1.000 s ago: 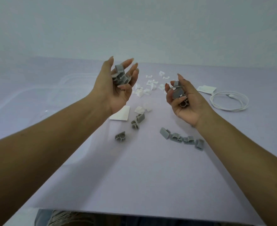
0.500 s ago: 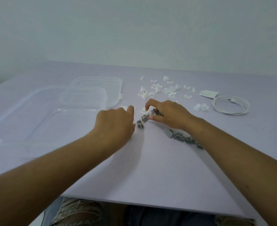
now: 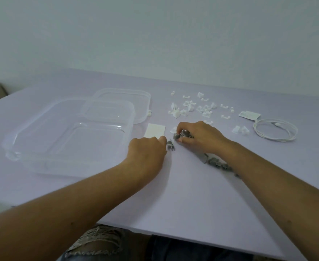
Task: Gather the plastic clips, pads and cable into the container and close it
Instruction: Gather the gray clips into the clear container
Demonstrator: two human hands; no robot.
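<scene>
Collection of the small parts appears to be the step in hand, with nothing visible yet inside the container [image 3: 47, 167]. The container stands open at centre left of the frame, close to the work, so that each handful needs only a short carry. Its lid [image 3: 141, 106] lies just behind it, partly overlapped by the far right corner.

The two hands are near one another at frame centre, not touching. The right hand [image 3: 198, 138] is palm-down, its fingers and thumb curled around a bunch of grey clips [image 3: 183, 134] pressed against the table [image 3: 192, 204]. The left hand [image 3: 147, 153] is knuckles-up with its fingers tucked under; whether it holds anything cannot be determined. A loose grey clip [image 3: 171, 145] lies between the hands. A row of grey clips [image 3: 215, 162] runs partly beneath the right forearm.

A white pad [image 3: 156, 129] lies flat just above the left hand. White clips [image 3: 192, 108] are scattered at upper centre right. The cable [image 3: 275, 132] is coiled at the right, well apart from the container, with a small packet [image 3: 249, 115] beside it. The coil should lift as one piece.
</scene>
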